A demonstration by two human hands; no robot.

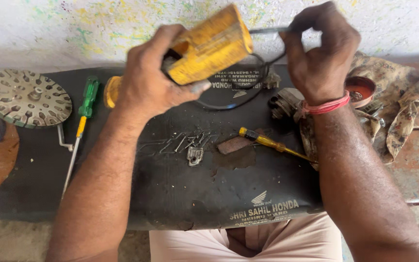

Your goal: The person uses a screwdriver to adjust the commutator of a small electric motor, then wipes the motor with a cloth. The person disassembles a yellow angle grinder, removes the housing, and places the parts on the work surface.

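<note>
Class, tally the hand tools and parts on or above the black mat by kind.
Screwdrivers: 2, green-handled, yellow-handled
Slotted metal discs: 1
Yellow cylindrical parts held in the left hand: 1
Small metal brackets: 1
Total: 5

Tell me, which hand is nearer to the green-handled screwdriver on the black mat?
The left hand. It holds a yellow cylindrical part just right of the green-handled screwdriver. The right hand is far across the black mat, pinching a thin metal rod.
</note>
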